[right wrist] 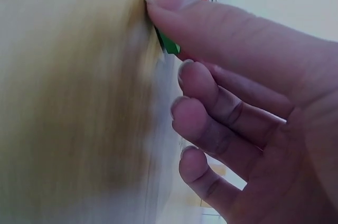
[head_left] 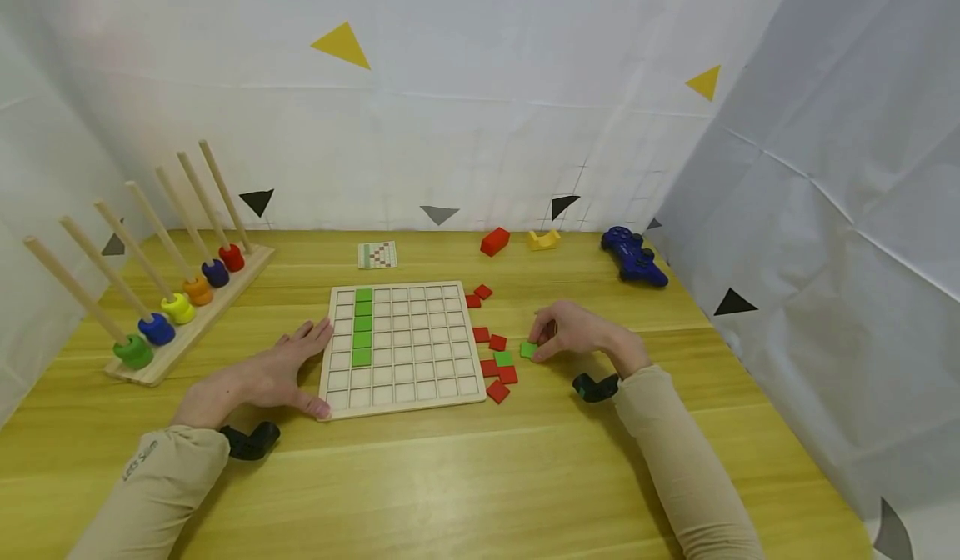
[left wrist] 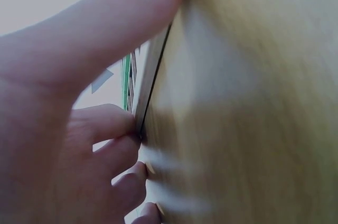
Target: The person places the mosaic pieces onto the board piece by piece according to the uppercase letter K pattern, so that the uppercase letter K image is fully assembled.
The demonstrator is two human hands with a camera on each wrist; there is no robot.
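A wooden grid board (head_left: pixel 403 349) lies flat on the table, with several green tiles (head_left: pixel 363 323) in one column near its left side. My left hand (head_left: pixel 273 374) rests at the board's left edge, fingers extended and thumb by the near corner. To the right of the board, my right hand (head_left: pixel 577 331) pinches a green square tile (head_left: pixel 527 349) at the tabletop. The right wrist view shows the thumb (right wrist: pixel 177 10) over that tile, partly covering it. Between board and right hand are several loose red tiles (head_left: pixel 498 391) and another green tile (head_left: pixel 503 359).
A small pattern card (head_left: pixel 378 255) lies behind the board. At the left stands a wooden peg rack (head_left: pixel 167 355) with coloured rings. Along the back are a red block (head_left: pixel 495 242), a yellow arched block (head_left: pixel 543 240) and a blue game controller (head_left: pixel 634 257).
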